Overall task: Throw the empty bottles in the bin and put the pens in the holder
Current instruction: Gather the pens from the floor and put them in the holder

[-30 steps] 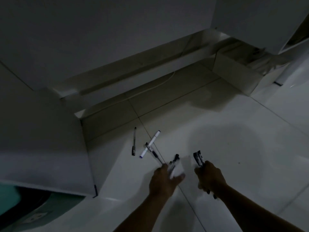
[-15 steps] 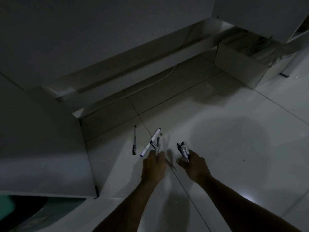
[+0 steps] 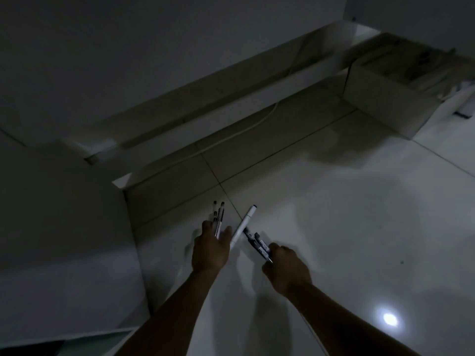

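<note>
Down on the pale tiled floor (image 3: 347, 240), both hands work close together near the cabinet's (image 3: 64, 240) corner. The left hand (image 3: 211, 249) is closed around a few thin pens (image 3: 218, 217), their tips fanning toward the wall. A white marker (image 3: 243, 226) slants just beside its thumb; whether it is held or lying there is unclear. The right hand (image 3: 286, 268) grips a dark bundle of pens (image 3: 258, 246). Floor to the right lies open.
</note>
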